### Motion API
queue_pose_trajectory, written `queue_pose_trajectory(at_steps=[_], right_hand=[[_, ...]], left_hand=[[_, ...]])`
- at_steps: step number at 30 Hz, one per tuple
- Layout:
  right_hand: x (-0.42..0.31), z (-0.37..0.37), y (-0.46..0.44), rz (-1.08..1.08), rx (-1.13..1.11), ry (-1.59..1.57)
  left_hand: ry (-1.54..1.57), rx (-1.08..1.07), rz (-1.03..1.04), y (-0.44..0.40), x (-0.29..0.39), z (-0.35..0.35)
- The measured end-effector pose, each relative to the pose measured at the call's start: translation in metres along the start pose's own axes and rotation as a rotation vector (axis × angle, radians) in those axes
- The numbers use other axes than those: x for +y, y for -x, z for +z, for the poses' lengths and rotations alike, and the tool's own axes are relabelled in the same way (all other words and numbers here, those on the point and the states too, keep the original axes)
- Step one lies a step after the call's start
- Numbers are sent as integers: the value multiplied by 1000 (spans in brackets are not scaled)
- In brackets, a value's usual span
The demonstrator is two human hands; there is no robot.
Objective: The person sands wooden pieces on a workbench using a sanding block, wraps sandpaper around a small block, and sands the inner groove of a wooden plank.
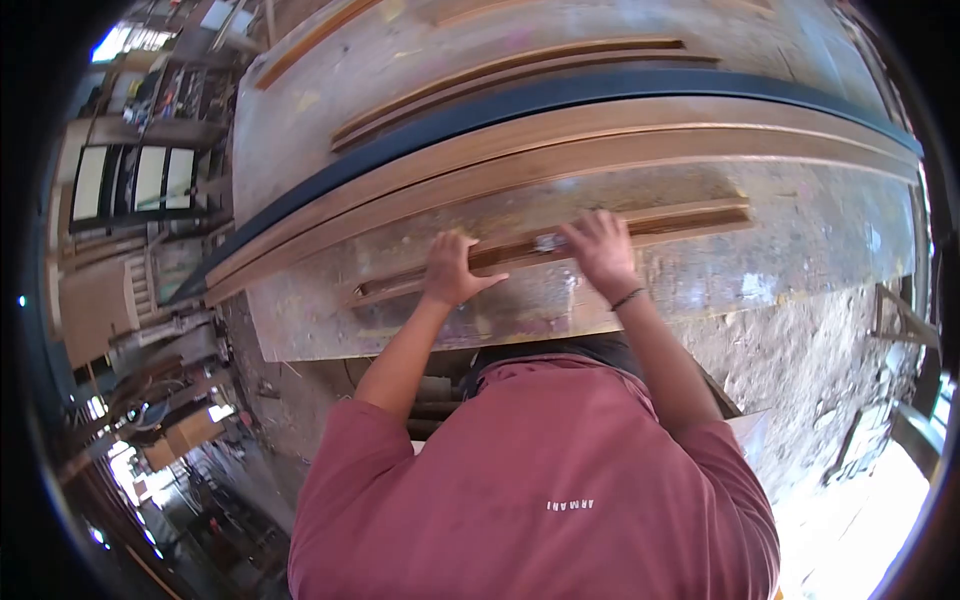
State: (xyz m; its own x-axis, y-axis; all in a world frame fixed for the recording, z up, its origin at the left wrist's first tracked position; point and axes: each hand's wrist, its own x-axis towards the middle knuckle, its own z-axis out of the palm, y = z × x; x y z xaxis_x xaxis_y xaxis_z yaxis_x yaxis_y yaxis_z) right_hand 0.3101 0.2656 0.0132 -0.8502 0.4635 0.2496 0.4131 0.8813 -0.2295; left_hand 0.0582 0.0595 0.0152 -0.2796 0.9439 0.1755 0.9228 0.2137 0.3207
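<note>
A grooved wooden piece (690, 217) lies lengthwise on the worn workbench (300, 330), close to its near edge. At its left-middle part is my left hand (455, 270), thumb and fingers spread apart around the piece, holding nothing. My right hand (600, 255), with a dark band at the wrist, is bent over the piece further right. Its fingers touch a small shiny crumpled-looking item (548, 243) at the groove; what that item is cannot be made out.
Beyond the piece lie long wooden boards (500, 150), a long dark blue bar (520, 98) and another grooved wooden piece (520, 75). A wooden strip (315, 42) is at the far left. Framed panels (135, 182) and clutter stand left of the bench.
</note>
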Motion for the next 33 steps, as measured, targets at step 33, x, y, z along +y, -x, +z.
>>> queue_pose_trajectory(at_steps=[33], right_hand=[[-336, 93, -168, -482, -510, -134]], left_hand=[[438, -84, -186, 157, -272, -133]])
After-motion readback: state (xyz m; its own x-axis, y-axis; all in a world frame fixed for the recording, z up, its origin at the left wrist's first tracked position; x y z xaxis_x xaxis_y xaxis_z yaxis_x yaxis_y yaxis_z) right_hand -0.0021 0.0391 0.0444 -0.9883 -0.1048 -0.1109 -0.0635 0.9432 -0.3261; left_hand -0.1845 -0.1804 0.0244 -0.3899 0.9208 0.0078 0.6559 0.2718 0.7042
